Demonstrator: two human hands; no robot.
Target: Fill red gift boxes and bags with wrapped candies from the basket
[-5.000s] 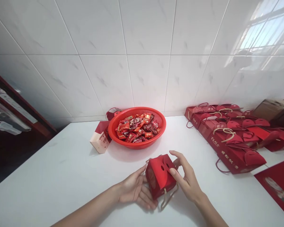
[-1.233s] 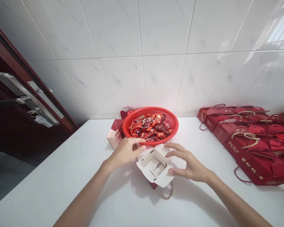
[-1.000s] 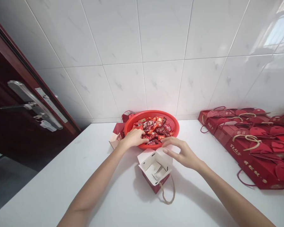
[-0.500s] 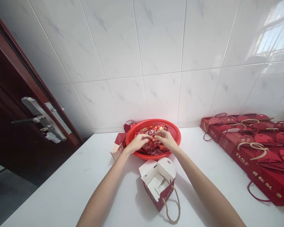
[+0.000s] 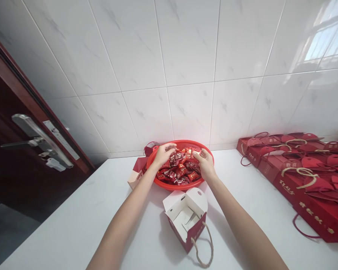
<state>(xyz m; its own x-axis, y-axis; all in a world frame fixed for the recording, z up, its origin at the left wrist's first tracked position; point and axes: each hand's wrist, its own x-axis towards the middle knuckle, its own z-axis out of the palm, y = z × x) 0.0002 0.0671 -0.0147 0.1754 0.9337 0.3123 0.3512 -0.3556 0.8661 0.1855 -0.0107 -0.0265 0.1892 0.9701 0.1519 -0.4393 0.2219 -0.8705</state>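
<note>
A red plastic basket point(image 5: 157, 183) full of small candies in red wrappers point(image 5: 181, 170) stands against the tiled wall. Over its left part my left hand point(image 5: 163, 154) curls with thumb and fingertips close together; whatever lies between them is too small to make out. At the right side of the basket my right hand point(image 5: 205, 160) pinches a red-wrapped candy point(image 5: 196, 151) between thumb and fingers. Between my forearms, in front of the basket, sits an open gift box point(image 5: 186, 221), dark red outside and white inside, with its flaps up and a rope handle hanging to the right.
Many closed red gift boxes point(image 5: 293, 183) with rope handles are lined up on the right of the white table point(image 5: 101, 210). Another red and cream box point(image 5: 137, 172) leans by the basket's left side. A dark red door point(image 5: 22, 161) with keys in its lock is at the left.
My hands have moved apart over the candies, the left to the left and the right outward to the right. More of the pile shows between them. The view has shifted slightly.
</note>
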